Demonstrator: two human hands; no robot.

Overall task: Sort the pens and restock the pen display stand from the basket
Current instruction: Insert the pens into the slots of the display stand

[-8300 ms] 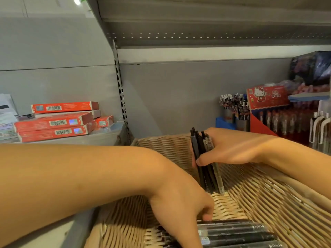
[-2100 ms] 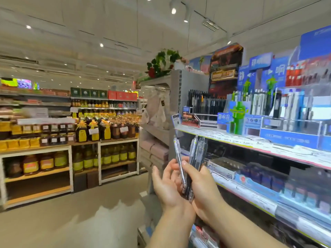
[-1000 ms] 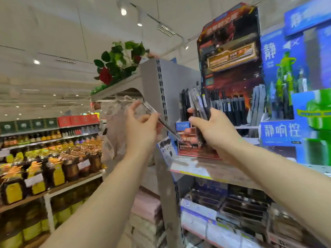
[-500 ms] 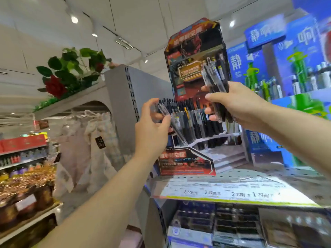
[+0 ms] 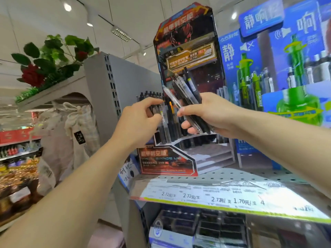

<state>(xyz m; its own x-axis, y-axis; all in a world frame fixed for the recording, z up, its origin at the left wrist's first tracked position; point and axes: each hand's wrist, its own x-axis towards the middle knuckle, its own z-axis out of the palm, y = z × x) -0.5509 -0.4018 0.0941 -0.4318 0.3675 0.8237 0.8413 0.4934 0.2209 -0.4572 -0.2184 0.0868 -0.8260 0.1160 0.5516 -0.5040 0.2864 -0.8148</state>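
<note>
The red-and-black cardboard pen display stand rises on the perforated shelf, with a row of dark pens upright in its upper left tier. My left hand reaches into that row and pinches a pen at its left end. My right hand is just right of it, in front of the stand, and grips a fanned bundle of dark and clear pens whose tips point up and left. The stand's lower white steps show no pens. The basket is out of view.
A blue-and-green pen display stands right of the stand. A grey upright shelf panel is close on the left, with cloth bags hanging beyond it. A price strip runs along the shelf edge, above boxed stock.
My left hand carried one pen into the stand's left row. My right hand came down and left with the bundle, now just beside my left hand. The view moved closer.
</note>
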